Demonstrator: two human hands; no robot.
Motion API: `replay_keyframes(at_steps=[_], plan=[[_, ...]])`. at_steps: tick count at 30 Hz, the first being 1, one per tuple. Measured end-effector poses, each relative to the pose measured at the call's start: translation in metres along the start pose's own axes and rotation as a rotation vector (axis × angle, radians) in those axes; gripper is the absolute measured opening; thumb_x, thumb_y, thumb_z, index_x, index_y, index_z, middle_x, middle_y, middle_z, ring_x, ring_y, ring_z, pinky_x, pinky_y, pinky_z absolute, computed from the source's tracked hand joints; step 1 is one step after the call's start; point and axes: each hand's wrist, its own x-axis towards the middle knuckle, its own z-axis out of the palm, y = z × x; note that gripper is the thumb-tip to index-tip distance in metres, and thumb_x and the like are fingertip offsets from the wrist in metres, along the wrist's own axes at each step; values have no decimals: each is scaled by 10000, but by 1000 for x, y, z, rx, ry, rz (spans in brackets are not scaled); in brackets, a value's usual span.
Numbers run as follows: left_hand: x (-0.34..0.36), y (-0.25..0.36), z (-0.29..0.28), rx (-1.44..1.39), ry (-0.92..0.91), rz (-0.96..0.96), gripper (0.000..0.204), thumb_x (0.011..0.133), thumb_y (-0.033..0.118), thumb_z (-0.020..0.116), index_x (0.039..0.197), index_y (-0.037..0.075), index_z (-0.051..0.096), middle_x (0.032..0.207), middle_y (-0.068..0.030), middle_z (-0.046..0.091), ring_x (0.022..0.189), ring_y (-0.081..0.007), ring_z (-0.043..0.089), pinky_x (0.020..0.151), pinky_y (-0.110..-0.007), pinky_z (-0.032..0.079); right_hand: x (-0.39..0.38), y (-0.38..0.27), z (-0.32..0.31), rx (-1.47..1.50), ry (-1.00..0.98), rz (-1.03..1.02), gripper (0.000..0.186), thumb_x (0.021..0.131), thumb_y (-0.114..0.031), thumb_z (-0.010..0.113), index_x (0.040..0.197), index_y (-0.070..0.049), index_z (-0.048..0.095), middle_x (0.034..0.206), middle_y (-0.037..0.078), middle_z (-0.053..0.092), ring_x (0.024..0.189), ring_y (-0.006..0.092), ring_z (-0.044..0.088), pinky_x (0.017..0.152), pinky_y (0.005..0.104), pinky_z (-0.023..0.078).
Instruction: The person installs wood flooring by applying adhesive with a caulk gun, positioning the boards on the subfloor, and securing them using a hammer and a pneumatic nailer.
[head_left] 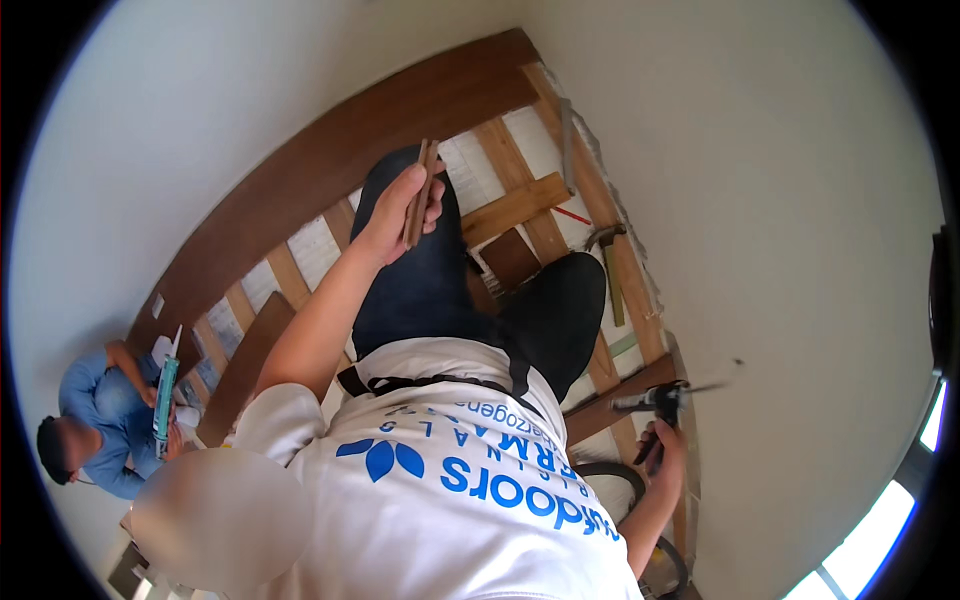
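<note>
My left hand grips a short, narrow piece of brown wood strip with a groove along it, raised above my bent left knee. Low on the right, my right hand is wrapped around a black power tool that looks like an angle grinder. Its thin disc appears almost edge-on, pointing toward the wall and well apart from the wood. Beyond my right knee, a hammer lies on the wooden frame.
Pale wooden battens cross the floor, with brown boards along the far wall. A small brown board piece lies between my knees. At left, a person in blue holds a teal sealant tube. A wall rises at right.
</note>
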Motion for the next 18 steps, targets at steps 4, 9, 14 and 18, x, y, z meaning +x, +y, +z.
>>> replay_keyframes(at_steps=[4,9,14,18], plan=[[14,11,5,-41,-31,13,723,1018,646,509,1426,50,489,966,-13,521,781,-113,498,663,-267,438,-74,-61,34,98,-440,-587,818,808,-307,805,1459,18,432,1158,130,591,1064,252,582,967,424,473],[25,34,19,118,-6,341,499,1025,334,680,1397,44,515,1173,-21,627,1056,-127,597,945,-305,497,-83,-57,103,81,-481,-784,810,815,-317,768,1462,29,423,1175,149,589,1148,298,535,1130,504,331],[17,78,3,709,72,509,327,953,88,744,1254,78,619,1197,-30,696,1187,-138,601,1043,-331,480,-98,-59,155,136,-614,-854,668,839,-335,735,1395,-71,477,1024,86,560,956,248,532,1013,518,427],[15,101,-9,1107,214,934,335,866,10,761,1182,93,686,1119,-34,715,1044,-180,659,915,-314,525,-111,-59,174,278,-653,-762,554,865,-378,688,1334,-152,500,884,33,518,849,204,521,872,471,491]])
